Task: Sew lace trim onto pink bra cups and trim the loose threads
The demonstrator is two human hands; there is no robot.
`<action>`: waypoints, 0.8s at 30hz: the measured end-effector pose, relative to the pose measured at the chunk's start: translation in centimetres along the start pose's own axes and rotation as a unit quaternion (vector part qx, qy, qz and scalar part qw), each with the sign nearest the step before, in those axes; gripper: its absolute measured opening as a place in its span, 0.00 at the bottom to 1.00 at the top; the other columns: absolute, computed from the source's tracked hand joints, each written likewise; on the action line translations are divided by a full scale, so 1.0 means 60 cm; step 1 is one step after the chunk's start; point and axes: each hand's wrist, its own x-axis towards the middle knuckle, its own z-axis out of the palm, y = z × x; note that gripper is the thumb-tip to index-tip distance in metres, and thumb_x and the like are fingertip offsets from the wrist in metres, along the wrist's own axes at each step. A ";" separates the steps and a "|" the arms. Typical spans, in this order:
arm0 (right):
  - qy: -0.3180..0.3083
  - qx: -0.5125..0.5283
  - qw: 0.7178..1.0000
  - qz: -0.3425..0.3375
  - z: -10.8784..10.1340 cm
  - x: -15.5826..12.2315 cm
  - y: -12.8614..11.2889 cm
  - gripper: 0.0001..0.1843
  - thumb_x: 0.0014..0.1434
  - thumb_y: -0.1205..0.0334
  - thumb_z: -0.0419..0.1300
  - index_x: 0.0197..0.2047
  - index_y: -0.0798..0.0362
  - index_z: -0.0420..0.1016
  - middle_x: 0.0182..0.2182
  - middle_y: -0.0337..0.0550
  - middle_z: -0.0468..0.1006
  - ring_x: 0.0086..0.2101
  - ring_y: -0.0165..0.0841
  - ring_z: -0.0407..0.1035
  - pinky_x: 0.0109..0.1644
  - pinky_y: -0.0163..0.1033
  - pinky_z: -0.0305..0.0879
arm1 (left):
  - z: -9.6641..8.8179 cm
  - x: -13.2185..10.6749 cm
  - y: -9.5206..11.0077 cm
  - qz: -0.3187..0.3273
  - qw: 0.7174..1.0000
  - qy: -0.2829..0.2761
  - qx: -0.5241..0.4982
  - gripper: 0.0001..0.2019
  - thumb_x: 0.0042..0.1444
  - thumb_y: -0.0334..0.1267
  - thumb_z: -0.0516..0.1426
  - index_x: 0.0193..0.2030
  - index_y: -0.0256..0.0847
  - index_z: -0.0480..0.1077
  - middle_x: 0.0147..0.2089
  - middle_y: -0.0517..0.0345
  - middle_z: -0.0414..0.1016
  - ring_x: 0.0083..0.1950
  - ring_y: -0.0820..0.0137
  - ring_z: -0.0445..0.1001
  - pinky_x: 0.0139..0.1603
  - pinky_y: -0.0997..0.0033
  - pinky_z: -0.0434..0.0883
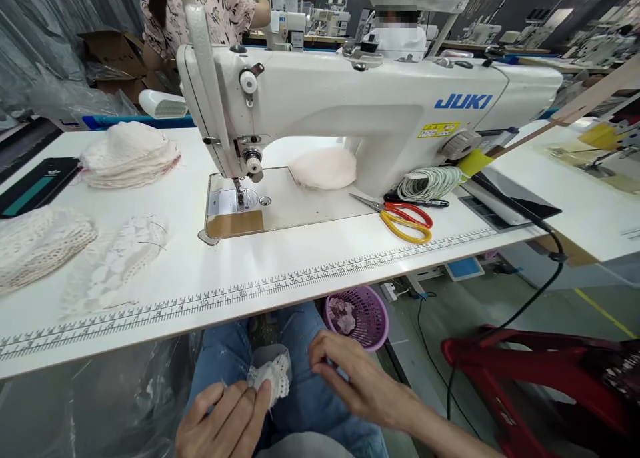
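Observation:
Over my lap, my left hand point(225, 418) has its fingers closed on a small piece of white lace fabric point(274, 377), whose scalloped edge sticks out past the fingertips. To its right, apart from the lace, my right hand point(345, 371) is held with thumb and fingers pinched together; anything between them is too small to make out. Above both hands stands a white sewing machine point(320, 98), its presser foot point(240, 195) over the metal plate. On the table's left lie a loose lace piece point(117, 258), a lace stack point(43, 245) and a pile of pale cups point(130, 155).
Yellow-and-red-handled scissors point(406, 223) and a coil of cord point(430, 183) lie right of the needle. A pale fabric piece point(325, 168) rests under the machine arm. Below the table edge are a purple basket point(377, 318) with scraps and a red stand point(505, 385). People sit behind.

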 end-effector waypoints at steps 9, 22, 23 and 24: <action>-0.060 0.030 0.996 0.052 0.011 0.011 -0.030 0.34 0.49 0.48 0.66 0.56 0.51 0.63 0.47 0.47 0.72 0.47 0.39 0.65 0.54 0.44 0.57 | -0.003 0.045 -0.008 -0.262 0.915 -0.214 -0.219 0.11 0.59 0.40 0.54 0.28 0.43 0.71 0.24 0.62 0.70 0.27 0.70 0.68 0.32 0.74 0.64; -0.125 0.478 0.836 0.238 0.048 0.050 -0.029 0.25 0.37 0.44 0.70 0.26 0.59 0.74 0.21 0.34 0.67 0.22 0.22 0.56 0.26 0.30 0.53 | -0.017 0.041 -0.014 -0.522 0.630 -0.269 -0.509 0.24 0.51 0.60 0.55 0.27 0.36 0.73 0.25 0.60 0.68 0.29 0.71 0.63 0.31 0.77 0.61; -0.120 0.477 0.839 0.235 0.048 0.051 -0.030 0.25 0.37 0.44 0.70 0.26 0.60 0.75 0.21 0.34 0.67 0.23 0.23 0.56 0.27 0.30 0.53 | -0.019 0.042 -0.015 -0.518 0.633 -0.273 -0.507 0.23 0.51 0.59 0.56 0.30 0.37 0.73 0.26 0.60 0.68 0.30 0.71 0.64 0.31 0.76 0.61; -0.114 0.472 0.844 0.229 0.049 0.052 -0.031 0.25 0.38 0.44 0.70 0.26 0.60 0.75 0.21 0.34 0.67 0.23 0.23 0.56 0.27 0.30 0.53 | -0.020 0.043 -0.017 -0.511 0.641 -0.279 -0.499 0.21 0.51 0.57 0.57 0.32 0.37 0.74 0.27 0.60 0.69 0.30 0.70 0.64 0.32 0.76 0.62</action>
